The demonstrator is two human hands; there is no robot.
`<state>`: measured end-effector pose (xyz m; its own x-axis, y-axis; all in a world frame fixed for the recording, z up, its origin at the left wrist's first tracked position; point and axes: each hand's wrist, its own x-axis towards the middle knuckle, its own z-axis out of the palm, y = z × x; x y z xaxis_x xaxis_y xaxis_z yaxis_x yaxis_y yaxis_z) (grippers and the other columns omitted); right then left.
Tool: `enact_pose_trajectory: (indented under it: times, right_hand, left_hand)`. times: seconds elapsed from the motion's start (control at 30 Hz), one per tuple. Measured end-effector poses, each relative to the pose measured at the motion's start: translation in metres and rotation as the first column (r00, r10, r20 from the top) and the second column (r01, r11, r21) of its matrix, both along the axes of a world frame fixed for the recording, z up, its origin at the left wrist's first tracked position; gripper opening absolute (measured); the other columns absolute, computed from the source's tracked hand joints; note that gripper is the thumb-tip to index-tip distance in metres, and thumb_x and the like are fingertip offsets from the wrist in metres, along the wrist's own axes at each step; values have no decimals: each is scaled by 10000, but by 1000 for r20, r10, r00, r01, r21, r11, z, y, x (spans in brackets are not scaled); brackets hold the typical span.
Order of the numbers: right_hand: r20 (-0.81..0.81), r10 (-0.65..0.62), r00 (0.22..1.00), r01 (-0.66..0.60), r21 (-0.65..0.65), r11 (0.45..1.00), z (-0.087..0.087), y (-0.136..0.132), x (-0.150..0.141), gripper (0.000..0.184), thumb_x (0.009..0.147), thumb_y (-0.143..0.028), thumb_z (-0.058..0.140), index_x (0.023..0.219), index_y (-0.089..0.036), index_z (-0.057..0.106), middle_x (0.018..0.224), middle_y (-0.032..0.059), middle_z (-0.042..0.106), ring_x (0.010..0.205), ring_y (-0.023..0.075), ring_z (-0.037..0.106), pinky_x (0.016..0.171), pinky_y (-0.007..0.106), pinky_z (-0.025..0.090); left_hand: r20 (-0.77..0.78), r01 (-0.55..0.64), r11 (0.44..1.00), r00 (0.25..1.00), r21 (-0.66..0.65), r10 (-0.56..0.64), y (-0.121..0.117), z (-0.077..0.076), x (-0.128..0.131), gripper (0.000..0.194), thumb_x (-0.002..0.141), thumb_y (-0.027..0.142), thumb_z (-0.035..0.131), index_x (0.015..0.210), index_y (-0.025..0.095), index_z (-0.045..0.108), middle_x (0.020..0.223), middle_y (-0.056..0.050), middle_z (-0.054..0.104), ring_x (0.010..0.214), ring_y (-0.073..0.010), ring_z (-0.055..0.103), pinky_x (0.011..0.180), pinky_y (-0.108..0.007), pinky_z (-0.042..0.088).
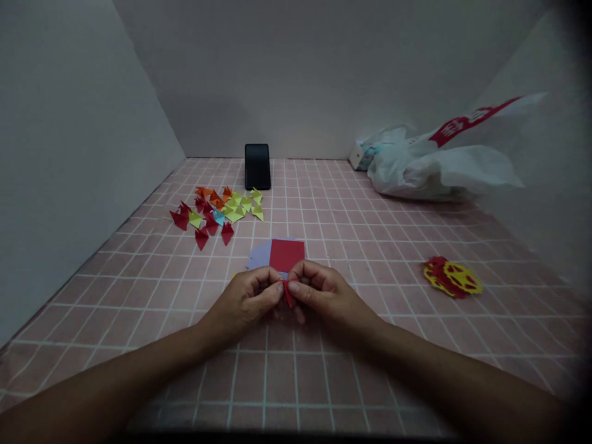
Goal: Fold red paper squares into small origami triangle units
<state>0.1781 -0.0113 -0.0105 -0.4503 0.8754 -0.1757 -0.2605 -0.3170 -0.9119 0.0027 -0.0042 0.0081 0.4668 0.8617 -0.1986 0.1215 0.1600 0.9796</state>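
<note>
Pale grey walls [296, 74] enclose a table surface covered with a pink cloth [342, 216] printed with a white grid. At the near centre, your left hand [254, 297] and your right hand [328, 297] meet, thumbs facing each other. Between them is a small piece of folded red paper [288, 296], which you grip from both sides between thumb and fingers; a narrow point of it hangs downward below your fingertips. The folded paper is partly hidden, so its full shape cannot be told.

Just beyond your hands lies a flat red square [287, 254], overlapping some lilac paper [260, 255] to its left. Farther off on the left side you have a cluster of folded paper birds [219, 217] in red, orange, yellow and light blue, close together and some touching. Behind them, near the back wall, a black phone [258, 166] stands tilted. On your right, red and yellow cut-outs [453, 277] lie in an overlapping pile. At the far right a white plastic bag [435, 172] with red print rests beside a small box [359, 155].
</note>
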Motion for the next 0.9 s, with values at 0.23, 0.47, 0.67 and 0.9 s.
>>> enact_pose_trajectory:
  times: [0.23, 0.47, 0.67, 0.9]
  right_hand:
    - [-53, 16, 998, -19, -52, 998, -3, 0, 2, 297, 825, -385, 715, 768, -190, 499, 550, -73, 559, 398, 53, 480, 413, 176, 325]
    - [11, -7, 1000, 7, -19, 1000, -1, -1, 0, 306, 832, -407, 691, 753, -195, 485, 524, -69, 544, 393, 58, 463, 403, 179, 314]
    - [117, -44, 992, 42, 24, 999, 5, -3, -1, 284, 852, -384, 657, 729, -199, 481, 536, -70, 522, 384, 56, 440, 390, 184, 310]
    - [111, -6, 994, 5, 14, 1000, 2, -4, -2, 274, 862, -405, 645, 752, -195, 508, 528, -63, 534, 405, 70, 473, 403, 188, 339]
  left_hand:
    - [-61, -12, 1000, 998, 16, 13, 0, -2, -2, 157, 813, 306, 611, 799, 156, 565, 651, 38, 545, 563, -88, 481, 542, -218, 391]
    - [-4, 23, 999, 1000, -34, -23, 0, 2, -1, 167, 799, 313, 618, 788, 151, 576, 679, 27, 568, 568, -87, 510, 552, -217, 409]
    - [-39, 32, 997, 999, 65, -30, -2, 3, -3, 228, 871, 354, 567, 768, 154, 603, 669, 8, 584, 598, -114, 552, 589, -240, 450]
    - [-89, -74, 987, 992, 143, 88, -4, 4, -2, 252, 882, 344, 556, 708, 162, 577, 604, 30, 548, 537, -100, 520, 537, -220, 424]
